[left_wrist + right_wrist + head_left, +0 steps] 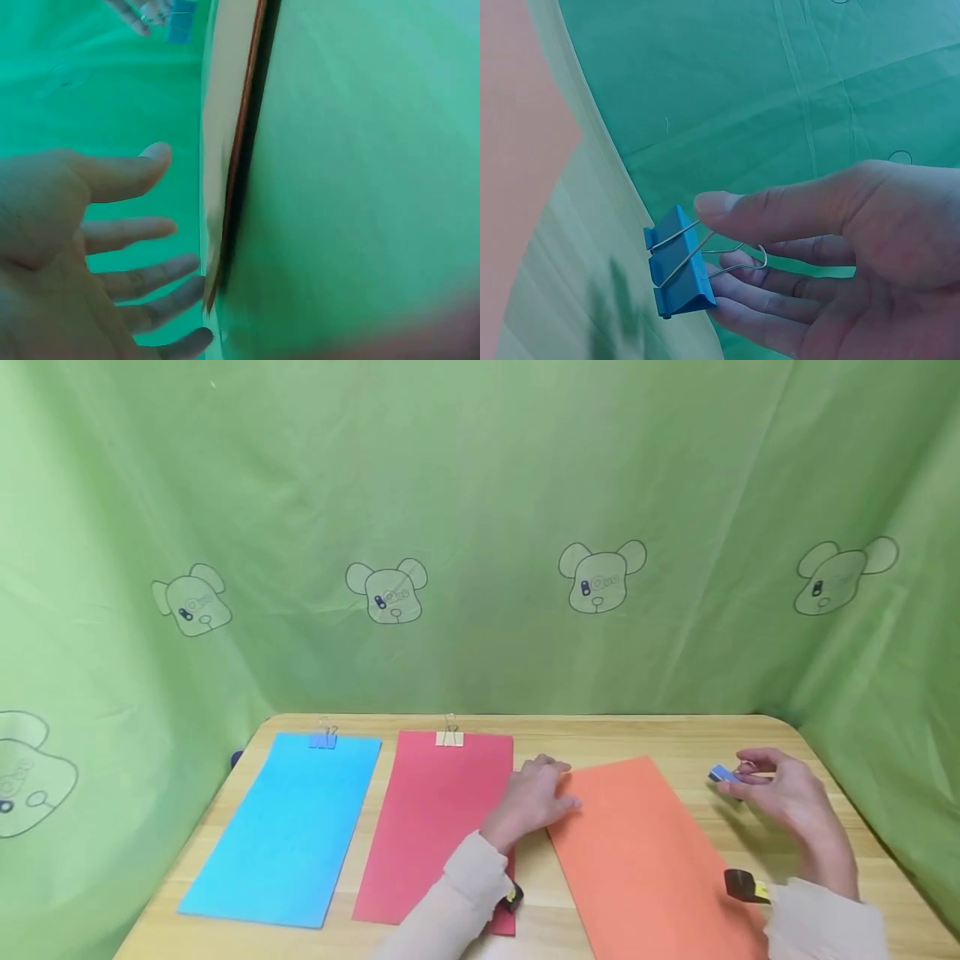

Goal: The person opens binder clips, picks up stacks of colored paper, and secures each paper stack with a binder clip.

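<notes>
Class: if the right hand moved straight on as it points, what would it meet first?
Probably the rectangular orange paper sheet, near its far right corner; the right hand looks raised, so it might pass above.

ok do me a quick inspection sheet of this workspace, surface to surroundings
surface: wood-grain table
job's things: blue sheet with blue clip; red sheet with white clip; orange sheet, no clip on its far edge
clutter: small dark thing by the left table edge, unidentifiable
left hand: at orange sheet's far left corner, fingers spread
right hand: pinches second blue clip by its wire handles
cables: nothing seen
surroundings: green curtain with bear-head outlines
</notes>
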Tool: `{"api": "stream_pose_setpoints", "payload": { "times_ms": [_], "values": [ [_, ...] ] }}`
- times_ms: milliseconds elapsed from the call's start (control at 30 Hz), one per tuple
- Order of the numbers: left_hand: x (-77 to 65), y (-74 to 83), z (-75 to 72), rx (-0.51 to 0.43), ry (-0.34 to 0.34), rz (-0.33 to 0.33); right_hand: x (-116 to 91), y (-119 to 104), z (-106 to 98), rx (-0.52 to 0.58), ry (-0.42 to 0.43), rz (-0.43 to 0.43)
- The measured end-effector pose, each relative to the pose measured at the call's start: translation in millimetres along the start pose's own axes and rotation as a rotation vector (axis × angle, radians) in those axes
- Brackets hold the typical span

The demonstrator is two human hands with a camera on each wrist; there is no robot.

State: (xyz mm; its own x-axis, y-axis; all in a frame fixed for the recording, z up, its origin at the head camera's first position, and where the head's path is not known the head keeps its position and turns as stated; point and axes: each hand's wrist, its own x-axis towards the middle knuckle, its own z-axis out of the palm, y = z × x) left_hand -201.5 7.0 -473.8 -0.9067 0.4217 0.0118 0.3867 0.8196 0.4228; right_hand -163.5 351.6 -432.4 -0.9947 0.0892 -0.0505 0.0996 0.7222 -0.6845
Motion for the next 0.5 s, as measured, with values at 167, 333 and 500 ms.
{"api": "stream_pose_setpoints", "payload": {
  "times_ms": [167, 333, 500],
  "values": [
    [10.7, 21.3, 4.3, 0.265, -0.065, -0.094, 3, -1, 5, -0.007, -0.018, -0.009],
    [20.8, 34.2, 6.4, 0.384, -0.096, -0.099, 4, -3, 7, -0.006, -0.025, -0.004],
    [29.6, 38.6, 10.4, 0.340, -0.100, -0.064, 2, -6, 3, -0.009, -0.029, -0.001]
  ]
}}
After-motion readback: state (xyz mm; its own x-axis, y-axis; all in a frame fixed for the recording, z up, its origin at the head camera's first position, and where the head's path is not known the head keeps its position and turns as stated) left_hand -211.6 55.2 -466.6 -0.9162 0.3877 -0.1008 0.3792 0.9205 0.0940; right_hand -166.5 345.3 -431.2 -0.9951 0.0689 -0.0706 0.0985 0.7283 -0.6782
